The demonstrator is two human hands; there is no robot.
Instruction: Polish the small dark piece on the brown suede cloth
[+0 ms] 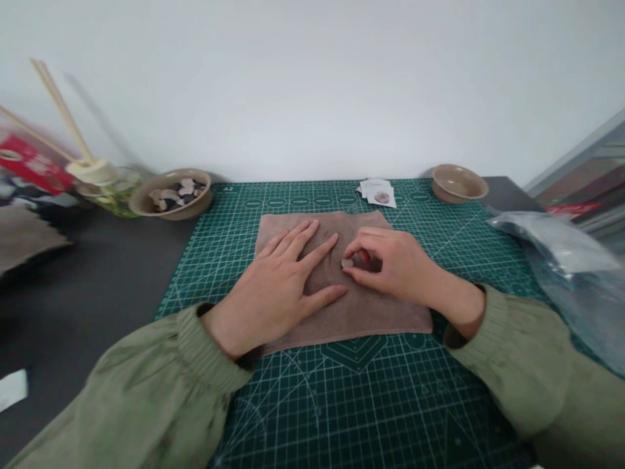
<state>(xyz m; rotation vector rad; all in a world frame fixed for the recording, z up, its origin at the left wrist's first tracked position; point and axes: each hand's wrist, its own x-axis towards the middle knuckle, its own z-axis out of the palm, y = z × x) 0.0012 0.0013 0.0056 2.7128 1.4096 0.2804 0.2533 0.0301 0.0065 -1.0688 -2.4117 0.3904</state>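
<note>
A brown cloth (356,319) lies spread on the green cutting mat (312,391). My left hand (278,286) rests flat on the cloth's left half, fingers spread and pointing away from me. Just right of it, my right hand (390,260) pinches a small round grey disc (347,263), perhaps a coin, between thumb and forefinger. The disc is at the cloth's surface, near the middle; whether it touches the fabric I cannot tell. Its markings are too small to make out.
A brown bowl (139,195) of dark and pale pieces stands back left, beside a reed diffuser (92,170). Small white cards (378,191) lie at the mat's back edge. Another brown bowl (456,184) is at back right. Clear plastic bags (561,251) cover the right side.
</note>
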